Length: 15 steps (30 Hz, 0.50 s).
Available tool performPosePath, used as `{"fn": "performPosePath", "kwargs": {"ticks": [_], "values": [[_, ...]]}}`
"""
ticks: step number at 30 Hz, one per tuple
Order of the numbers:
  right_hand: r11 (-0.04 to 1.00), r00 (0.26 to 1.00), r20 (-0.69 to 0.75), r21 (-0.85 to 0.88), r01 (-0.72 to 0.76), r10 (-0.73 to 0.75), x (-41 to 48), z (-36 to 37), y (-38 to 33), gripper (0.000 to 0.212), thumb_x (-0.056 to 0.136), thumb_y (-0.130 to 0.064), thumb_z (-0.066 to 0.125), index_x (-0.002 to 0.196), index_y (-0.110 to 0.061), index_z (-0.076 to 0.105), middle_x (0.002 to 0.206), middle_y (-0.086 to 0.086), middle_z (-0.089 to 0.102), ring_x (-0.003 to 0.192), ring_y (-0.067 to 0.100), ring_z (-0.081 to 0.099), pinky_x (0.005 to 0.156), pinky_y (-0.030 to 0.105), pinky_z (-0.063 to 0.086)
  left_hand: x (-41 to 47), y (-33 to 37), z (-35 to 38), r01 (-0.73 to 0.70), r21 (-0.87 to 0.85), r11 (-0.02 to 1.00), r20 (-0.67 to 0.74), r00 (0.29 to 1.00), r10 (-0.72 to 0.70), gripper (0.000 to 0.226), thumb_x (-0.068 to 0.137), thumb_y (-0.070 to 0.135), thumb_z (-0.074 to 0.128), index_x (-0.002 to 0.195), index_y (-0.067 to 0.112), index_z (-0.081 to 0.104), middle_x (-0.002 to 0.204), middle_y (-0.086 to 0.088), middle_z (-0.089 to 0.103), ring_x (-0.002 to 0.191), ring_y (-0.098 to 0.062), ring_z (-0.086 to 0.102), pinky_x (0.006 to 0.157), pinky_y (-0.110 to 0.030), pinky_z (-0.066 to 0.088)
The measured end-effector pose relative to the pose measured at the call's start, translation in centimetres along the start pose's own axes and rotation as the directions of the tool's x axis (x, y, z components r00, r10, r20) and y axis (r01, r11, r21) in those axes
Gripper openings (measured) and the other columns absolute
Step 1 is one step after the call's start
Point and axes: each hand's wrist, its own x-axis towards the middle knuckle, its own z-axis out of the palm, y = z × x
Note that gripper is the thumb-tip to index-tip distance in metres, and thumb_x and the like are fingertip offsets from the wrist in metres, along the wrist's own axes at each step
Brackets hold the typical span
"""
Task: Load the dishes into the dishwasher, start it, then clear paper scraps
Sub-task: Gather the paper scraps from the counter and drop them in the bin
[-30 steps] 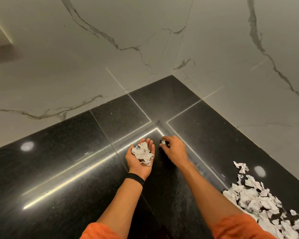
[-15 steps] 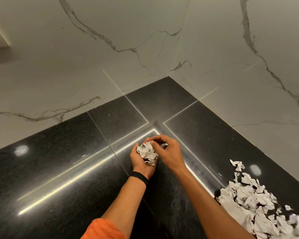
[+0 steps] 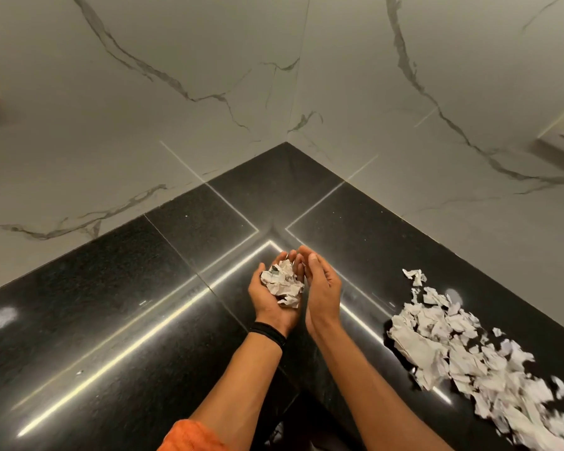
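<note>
White crumpled scraps (image 3: 282, 283) sit in upturned palm of left hand (image 3: 269, 305), fingers curled up round them; right hand (image 3: 323, 288) just beside, edge-on, fingers relaxed, nothing seen in it; both hover over black tabletop (image 3: 111, 304) near its inner corner; scrap pile (image 3: 453, 349) lies on tabletop to right of both hands, apart, long axis running from wall side toward person; right hand nearer pile, so likely one to reach; marble wall (image 3: 144, 125) behind.
</note>
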Motion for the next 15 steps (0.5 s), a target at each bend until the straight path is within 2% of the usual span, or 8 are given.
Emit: {"fn": "performPosePath", "kwargs": {"ticks": [4,9,15], "values": [[0.987,0.995,-0.073,0.154,-0.054,0.066,-3.2,-0.5,1.0,0.029,0.105,-0.017,0.052,0.124,-0.003,0.069,0.119,0.010,0.074,0.113,0.020,0.070,0.090,0.026,0.058,-2.4,-0.9,-1.7,-0.003,0.025,1.000,0.008,1.000,0.003,0.045,0.099,0.038,0.045,0.107,0.001,0.070,0.111,-0.020,0.070,0.100,-0.033,0.069,0.102,-0.043,0.051],[0.984,0.990,-0.099,0.157,-0.087,0.104,-8.2,-2.6,2.7,0.033,0.107,-0.021,0.049,0.126,-0.003,0.068,0.122,0.010,0.073,0.119,0.021,0.068,0.105,0.035,0.052,-7.1,-1.5,-5.3,-0.008,0.044,0.999,0.001,1.000,0.008,0.047,0.101,0.039,0.042,0.108,0.001,0.069,0.111,-0.021,0.070,0.102,-0.034,0.069,0.099,-0.044,0.052],[0.970,0.983,-0.065,0.185,-0.157,0.172,-14.3,-6.7,4.4,0.036,0.106,-0.028,0.050,0.125,-0.004,0.069,0.123,0.010,0.073,0.119,0.023,0.067,0.110,0.042,0.048,-13.3,-3.7,-9.8,-0.056,0.068,0.996,0.001,0.998,0.056,0.049,0.101,0.040,0.040,0.108,0.001,0.070,0.113,-0.020,0.069,0.106,-0.034,0.067,0.109,-0.047,0.046]]}}
